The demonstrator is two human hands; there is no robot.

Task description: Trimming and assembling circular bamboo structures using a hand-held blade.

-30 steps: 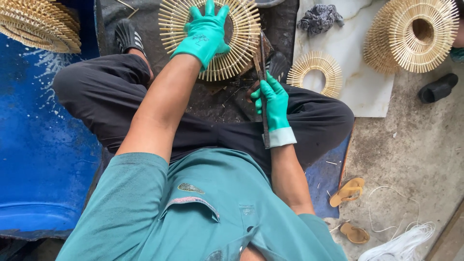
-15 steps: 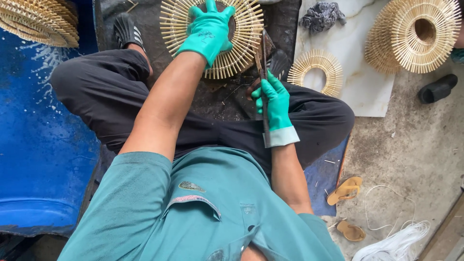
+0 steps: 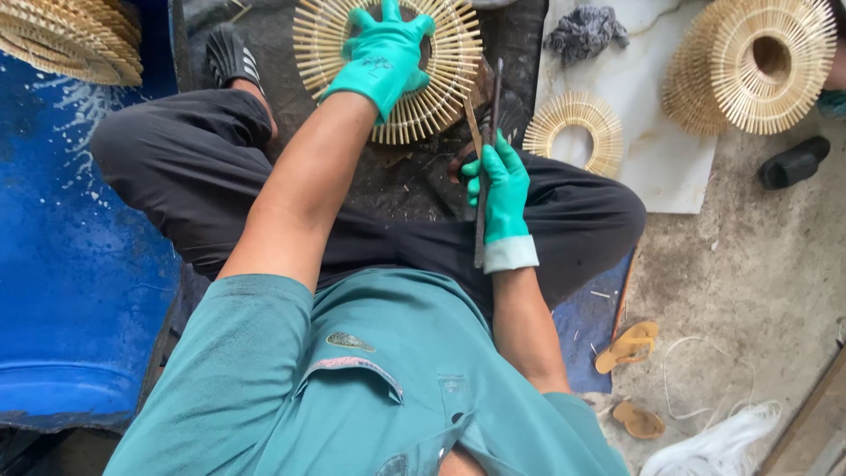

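Little has moved: our left hand point(image 3: 385, 55) stays spread on the bamboo ring point(image 3: 388, 66), right hand point(image 3: 502, 189) gripping a dark blade point(image 3: 487, 150), above dusty concrete floor point(image 3: 749, 282).

Teal-green rubber gloves on left hand point(image 3: 385, 55) and right hand point(image 3: 500, 189), pale cuff below the right grip, teal short-sleeved shirt with chest pocket, black trousers, perhaps a black sandal.

One head camera looks steeply down, close, probably slightly forward.
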